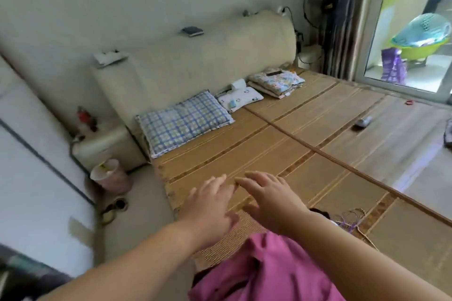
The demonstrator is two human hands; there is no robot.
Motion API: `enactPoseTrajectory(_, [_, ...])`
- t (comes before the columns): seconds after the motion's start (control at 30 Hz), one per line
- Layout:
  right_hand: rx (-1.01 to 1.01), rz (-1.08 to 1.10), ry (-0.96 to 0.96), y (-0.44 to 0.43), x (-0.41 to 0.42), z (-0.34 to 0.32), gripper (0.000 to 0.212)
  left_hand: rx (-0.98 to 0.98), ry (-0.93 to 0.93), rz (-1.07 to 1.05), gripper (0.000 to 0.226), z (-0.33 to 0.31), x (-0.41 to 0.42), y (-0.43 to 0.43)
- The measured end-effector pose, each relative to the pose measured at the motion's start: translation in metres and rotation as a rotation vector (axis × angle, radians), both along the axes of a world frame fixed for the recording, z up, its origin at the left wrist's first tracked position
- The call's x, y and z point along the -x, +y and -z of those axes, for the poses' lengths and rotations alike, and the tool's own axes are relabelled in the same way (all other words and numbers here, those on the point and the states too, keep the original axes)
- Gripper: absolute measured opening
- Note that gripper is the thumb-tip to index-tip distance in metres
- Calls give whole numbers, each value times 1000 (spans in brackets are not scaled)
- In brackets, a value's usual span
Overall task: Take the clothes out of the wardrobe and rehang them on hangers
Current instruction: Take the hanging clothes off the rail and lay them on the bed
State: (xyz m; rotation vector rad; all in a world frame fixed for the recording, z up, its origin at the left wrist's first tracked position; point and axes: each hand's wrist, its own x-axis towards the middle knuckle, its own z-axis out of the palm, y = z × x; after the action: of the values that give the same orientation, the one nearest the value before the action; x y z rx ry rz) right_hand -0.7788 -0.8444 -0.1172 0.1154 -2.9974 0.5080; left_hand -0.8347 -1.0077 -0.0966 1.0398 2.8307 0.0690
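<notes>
Pink cloth bunches nearest you at the mat's near edge, seemingly your own clothing; no wardrobe garment or hanger shows, so you risk starting in the wrong place. One mat; three pillows, with the checked pillow largest. Two hands: left hand and right hand, fingers spread, holding nothing

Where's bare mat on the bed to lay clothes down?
The woven mat is bare between the checked pillow and both hands, and rightward toward the small grey object. The headboard edge is crowded: pillows, folded bedding.
</notes>
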Motion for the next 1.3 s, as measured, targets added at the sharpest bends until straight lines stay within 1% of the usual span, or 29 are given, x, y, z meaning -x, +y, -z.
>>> enactPoseTrajectory(0.13, [-19, -165, 150, -83, 25, -74, 66, -66, 234, -75, 69, -74, -6, -91])
enactPoseTrajectory(0.3, [39, -353, 259, -204, 40, -141, 64, -144, 473, -248, 57, -143, -33, -208])
enactPoseTrajectory(0.43, [99, -481, 335, -307, 41, -181, 62, -98, 549, -409, 58, -180, -61, -308])
enactPoseTrajectory(0.5, [116, -543, 366, -353, 38, -195, 62, -99, 631, -471, 61, -197, -78, -352])
enactPoseTrajectory(0.6, [121, -639, 403, -422, 29, -215, 61, -41, 683, -589, 58, -221, -105, -415])
enactPoseTrajectory(0.73, [122, -751, 446, -492, 22, -239, 60, 9, 790, -715, 57, -249, -130, -473])
enactPoseTrajectory(0.87, [167, -848, 477, -552, 31, -269, 61, 45, 874, -855, 53, -273, -139, -522])
enactPoseTrajectory(1.0, [210, -929, 545, -607, 56, -296, 63, 156, 1050, -1009, 50, -303, -145, -560])
enactPoseTrajectory(1.17, [268, -1082, 614, -665, 92, -337, 63, 253, 1313, -1102, 49, -349, -150, -594])
enactPoseTrajectory(1.23, [287, -1153, 626, -688, 108, -353, 64, 299, 1383, -1199, 55, -370, -147, -605])
enactPoseTrajectory(1.3, [300, -1212, 629, -712, 123, -367, 64, 325, 1419, -1297, 69, -394, -145, -611])
